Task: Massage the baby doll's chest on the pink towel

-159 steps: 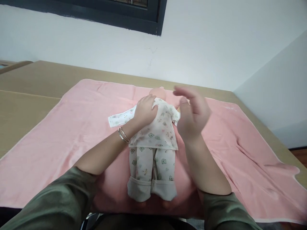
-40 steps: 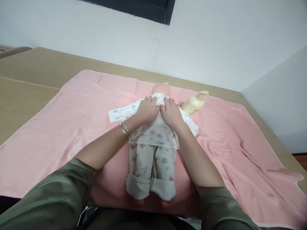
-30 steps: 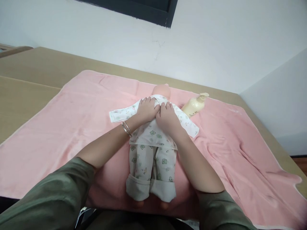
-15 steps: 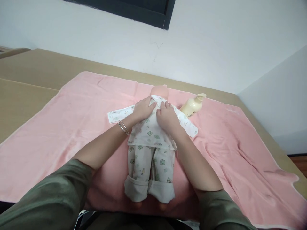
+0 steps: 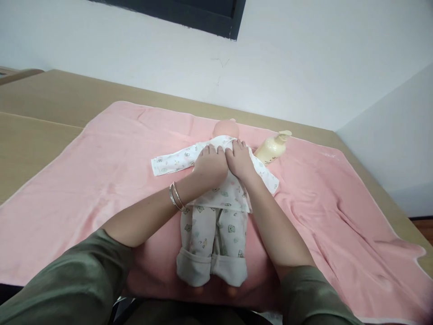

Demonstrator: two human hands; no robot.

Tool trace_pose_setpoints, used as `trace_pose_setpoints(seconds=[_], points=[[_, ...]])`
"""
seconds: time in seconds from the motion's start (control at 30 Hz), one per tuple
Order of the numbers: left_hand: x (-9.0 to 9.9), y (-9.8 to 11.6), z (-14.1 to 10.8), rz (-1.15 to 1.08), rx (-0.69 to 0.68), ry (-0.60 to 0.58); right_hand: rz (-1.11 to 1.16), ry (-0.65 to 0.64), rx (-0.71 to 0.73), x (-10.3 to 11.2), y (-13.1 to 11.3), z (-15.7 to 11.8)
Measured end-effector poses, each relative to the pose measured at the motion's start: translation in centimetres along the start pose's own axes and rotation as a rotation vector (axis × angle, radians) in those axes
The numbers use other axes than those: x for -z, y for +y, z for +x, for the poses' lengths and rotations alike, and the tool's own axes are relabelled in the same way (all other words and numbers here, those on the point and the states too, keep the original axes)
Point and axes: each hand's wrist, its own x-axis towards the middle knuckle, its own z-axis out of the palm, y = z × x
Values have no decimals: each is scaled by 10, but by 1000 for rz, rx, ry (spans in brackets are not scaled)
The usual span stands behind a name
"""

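Note:
A baby doll [image 5: 233,198] in a white printed top and trousers with rolled cuffs lies on a pink blanket [image 5: 101,180], its head farthest from me and its sleeves spread to both sides. My left hand [image 5: 211,167] rests on the middle of the doll's upper body, fingers stretched forward over the cloth. Beside it, almost touching, my right hand [image 5: 240,160] lies on the right of the upper body with its fingers apart. Neither hand grips anything that I can see. The palms' undersides are hidden.
A cream pump bottle [image 5: 272,149] leans on the blanket by the doll's right-hand sleeve. Under the blanket is a wooden table [image 5: 50,99], its far edge against a white wall [image 5: 287,67]. A dark frame [image 5: 203,22] is on the wall.
My left hand has moved right and slightly toward me, from the doll's shoulder to mid-body. My right hand has shifted slightly right and away from me. The doll lies nearly as before.

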Motion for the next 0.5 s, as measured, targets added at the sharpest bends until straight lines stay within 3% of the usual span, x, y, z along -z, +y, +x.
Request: trace_pose_setpoints(seconds=[0.17, 0.27, 0.4, 0.5], points=[[-3, -21, 26, -96, 65, 68, -62, -45, 2, 5, -12, -10], [-8, -33, 37, -177, 96, 56, -104, -12, 79, 5, -23, -21], [-11, -35, 37, -178, 109, 74, -80, 33, 186, 3, -31, -28], [-13, -32, 35, -172, 107, 75, -12, 36, 146, -1, -22, -17]])
